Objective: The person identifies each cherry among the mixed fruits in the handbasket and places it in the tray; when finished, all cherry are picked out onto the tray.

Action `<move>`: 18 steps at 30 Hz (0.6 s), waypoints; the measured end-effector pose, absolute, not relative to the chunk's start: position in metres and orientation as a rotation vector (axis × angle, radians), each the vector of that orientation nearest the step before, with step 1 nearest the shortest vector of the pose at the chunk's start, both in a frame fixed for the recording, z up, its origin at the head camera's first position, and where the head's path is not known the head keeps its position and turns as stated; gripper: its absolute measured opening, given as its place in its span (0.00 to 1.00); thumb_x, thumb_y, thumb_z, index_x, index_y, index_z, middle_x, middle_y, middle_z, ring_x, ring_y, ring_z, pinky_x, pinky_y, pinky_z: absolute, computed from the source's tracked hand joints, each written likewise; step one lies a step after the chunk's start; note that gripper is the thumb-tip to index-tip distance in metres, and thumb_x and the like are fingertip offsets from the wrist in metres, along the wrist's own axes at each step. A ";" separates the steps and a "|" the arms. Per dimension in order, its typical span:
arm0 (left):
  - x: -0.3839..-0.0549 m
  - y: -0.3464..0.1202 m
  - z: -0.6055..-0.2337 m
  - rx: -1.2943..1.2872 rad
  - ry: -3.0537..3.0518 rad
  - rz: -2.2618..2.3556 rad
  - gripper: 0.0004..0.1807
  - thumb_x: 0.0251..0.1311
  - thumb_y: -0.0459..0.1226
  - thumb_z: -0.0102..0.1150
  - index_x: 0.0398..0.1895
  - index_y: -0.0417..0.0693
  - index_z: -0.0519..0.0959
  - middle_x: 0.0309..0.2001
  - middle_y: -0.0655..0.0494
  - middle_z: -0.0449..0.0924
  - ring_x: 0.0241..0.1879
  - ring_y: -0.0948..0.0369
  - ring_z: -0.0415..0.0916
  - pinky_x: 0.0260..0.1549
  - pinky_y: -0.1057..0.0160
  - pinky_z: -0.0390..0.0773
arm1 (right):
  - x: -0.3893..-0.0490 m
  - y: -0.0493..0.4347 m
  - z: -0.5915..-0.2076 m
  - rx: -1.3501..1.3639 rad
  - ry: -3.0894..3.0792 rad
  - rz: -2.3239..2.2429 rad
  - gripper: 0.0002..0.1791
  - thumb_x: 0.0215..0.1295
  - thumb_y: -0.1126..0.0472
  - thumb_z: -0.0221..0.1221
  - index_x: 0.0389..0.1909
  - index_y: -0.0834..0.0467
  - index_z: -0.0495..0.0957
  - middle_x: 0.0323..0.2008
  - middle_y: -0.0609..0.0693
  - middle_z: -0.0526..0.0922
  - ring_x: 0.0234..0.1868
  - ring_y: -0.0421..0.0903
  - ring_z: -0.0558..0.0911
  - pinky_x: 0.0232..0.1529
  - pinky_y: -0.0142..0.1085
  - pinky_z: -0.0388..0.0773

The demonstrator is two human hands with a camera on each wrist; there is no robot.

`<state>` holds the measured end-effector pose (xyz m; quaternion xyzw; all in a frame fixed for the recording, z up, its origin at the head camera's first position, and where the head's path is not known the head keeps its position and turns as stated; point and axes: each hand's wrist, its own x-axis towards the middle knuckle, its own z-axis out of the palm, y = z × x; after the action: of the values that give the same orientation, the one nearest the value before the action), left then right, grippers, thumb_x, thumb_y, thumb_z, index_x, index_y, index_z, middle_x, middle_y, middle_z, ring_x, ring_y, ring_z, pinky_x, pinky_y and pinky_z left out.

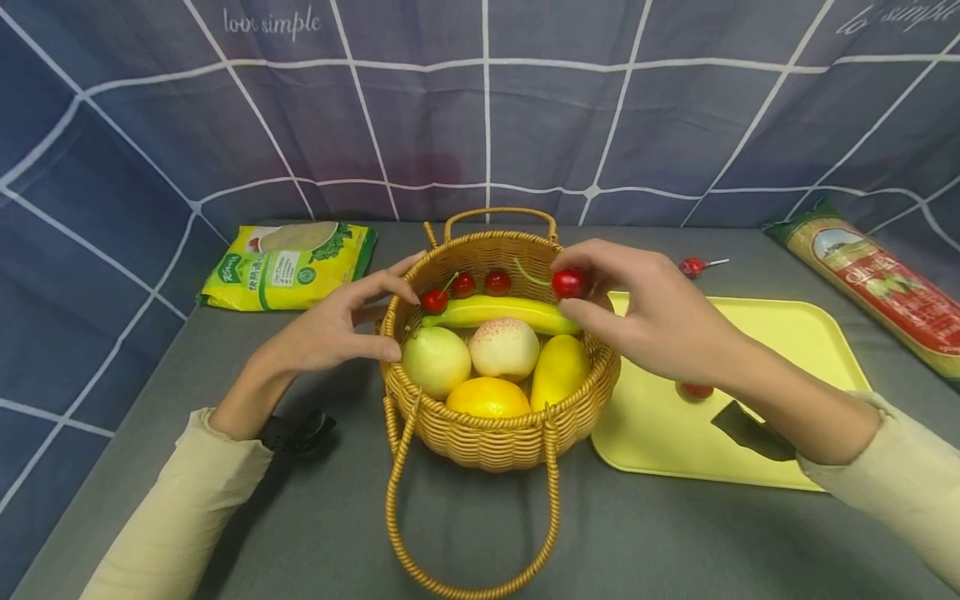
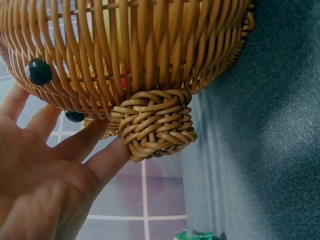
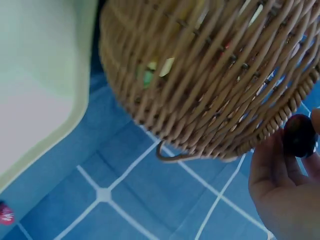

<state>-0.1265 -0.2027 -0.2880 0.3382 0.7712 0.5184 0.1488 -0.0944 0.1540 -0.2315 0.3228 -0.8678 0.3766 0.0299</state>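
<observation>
A round wicker basket (image 1: 498, 442) stands upright, holding a banana (image 1: 487, 312), a green pear (image 1: 437, 362), a pale peach (image 1: 504, 348), a lemon (image 1: 487, 398), a yellow mango (image 1: 561, 371) and several red cherries (image 1: 497, 282). My left hand (image 1: 356, 321) touches the basket's left rim and outer wall. In the left wrist view its spread fingers lie beside a woven knob (image 2: 157, 125) and black beads (image 2: 39, 72) on the wall. At the right rim, my right hand (image 1: 645, 308) pinches another cherry (image 1: 570, 284) with a green stem. That cherry looks dark in the right wrist view.
A yellow tray (image 1: 780, 333) lies right of the basket, with a red fruit (image 1: 695, 390) partly behind my right wrist. Behind the tray is a red lollipop (image 1: 693, 267). A yellow-green packet (image 1: 288, 265) lies back left, a long Olivoilà bag (image 1: 877, 283) far right. One basket handle (image 1: 472, 590) hangs forward.
</observation>
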 end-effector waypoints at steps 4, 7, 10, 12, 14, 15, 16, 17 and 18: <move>-0.126 -0.203 -0.288 0.976 2.212 1.504 0.25 0.56 0.32 0.68 0.54 0.37 0.70 0.78 0.58 0.45 0.76 0.54 0.44 0.63 0.32 0.55 | -0.083 0.176 -0.233 0.844 -2.707 1.138 0.13 0.65 0.64 0.63 0.49 0.53 0.79 0.39 0.39 0.82 0.41 0.36 0.78 0.41 0.33 0.72; -0.126 -0.203 -0.288 0.974 2.212 1.505 0.25 0.56 0.32 0.68 0.55 0.37 0.70 0.78 0.59 0.45 0.76 0.54 0.44 0.63 0.32 0.55 | -0.077 0.194 -0.237 0.732 -2.737 1.161 0.12 0.65 0.63 0.64 0.48 0.51 0.80 0.39 0.40 0.81 0.40 0.39 0.77 0.35 0.32 0.73; -0.127 -0.204 -0.288 0.972 2.215 1.501 0.25 0.56 0.32 0.68 0.55 0.37 0.70 0.78 0.59 0.45 0.76 0.54 0.44 0.63 0.32 0.55 | -0.073 0.212 -0.243 0.588 -2.774 1.221 0.12 0.64 0.62 0.65 0.47 0.49 0.80 0.39 0.42 0.80 0.35 0.43 0.76 0.24 0.33 0.73; -0.127 -0.203 -0.288 0.972 2.215 1.502 0.25 0.56 0.32 0.68 0.55 0.37 0.70 0.78 0.59 0.46 0.75 0.54 0.45 0.63 0.32 0.55 | -0.070 0.225 -0.248 0.502 -2.798 1.239 0.12 0.64 0.61 0.66 0.46 0.47 0.79 0.37 0.43 0.79 0.29 0.45 0.77 0.21 0.35 0.72; -0.126 -0.203 -0.288 0.970 2.213 1.502 0.24 0.55 0.31 0.68 0.54 0.36 0.70 0.78 0.59 0.46 0.75 0.54 0.45 0.64 0.33 0.54 | -0.068 0.237 -0.253 0.434 -2.827 1.248 0.12 0.64 0.61 0.66 0.46 0.46 0.79 0.38 0.44 0.79 0.26 0.46 0.77 0.16 0.37 0.72; -0.126 -0.203 -0.288 0.969 2.213 1.501 0.24 0.55 0.30 0.67 0.54 0.36 0.70 0.78 0.59 0.46 0.75 0.54 0.46 0.64 0.34 0.54 | -0.067 0.243 -0.256 0.408 -2.843 1.239 0.12 0.64 0.61 0.66 0.46 0.46 0.78 0.38 0.44 0.78 0.24 0.46 0.77 0.14 0.38 0.72; -0.126 -0.203 -0.288 0.968 2.211 1.501 0.24 0.55 0.30 0.67 0.54 0.36 0.70 0.78 0.59 0.46 0.75 0.54 0.46 0.64 0.35 0.55 | -0.066 0.249 -0.259 0.392 -2.850 1.227 0.12 0.64 0.61 0.66 0.46 0.47 0.78 0.38 0.45 0.78 0.23 0.46 0.78 0.16 0.38 0.73; -0.126 -0.203 -0.288 0.966 2.209 1.502 0.24 0.54 0.29 0.67 0.54 0.36 0.70 0.78 0.59 0.46 0.75 0.54 0.46 0.65 0.35 0.55 | -0.065 0.254 -0.262 0.382 -2.858 1.197 0.12 0.64 0.61 0.66 0.46 0.47 0.79 0.39 0.44 0.78 0.23 0.46 0.79 0.18 0.37 0.74; -0.126 -0.203 -0.288 0.964 2.209 1.501 0.24 0.54 0.29 0.67 0.54 0.36 0.70 0.78 0.59 0.47 0.75 0.54 0.46 0.65 0.36 0.54 | -0.065 0.259 -0.266 0.367 -2.869 1.164 0.12 0.63 0.61 0.67 0.46 0.48 0.79 0.39 0.44 0.78 0.24 0.45 0.81 0.20 0.36 0.74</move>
<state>-0.1261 -0.2028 -0.2885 0.3356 0.7692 0.5225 0.1507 -0.0646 0.2588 -0.2661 0.1176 -0.9202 0.3733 0.0122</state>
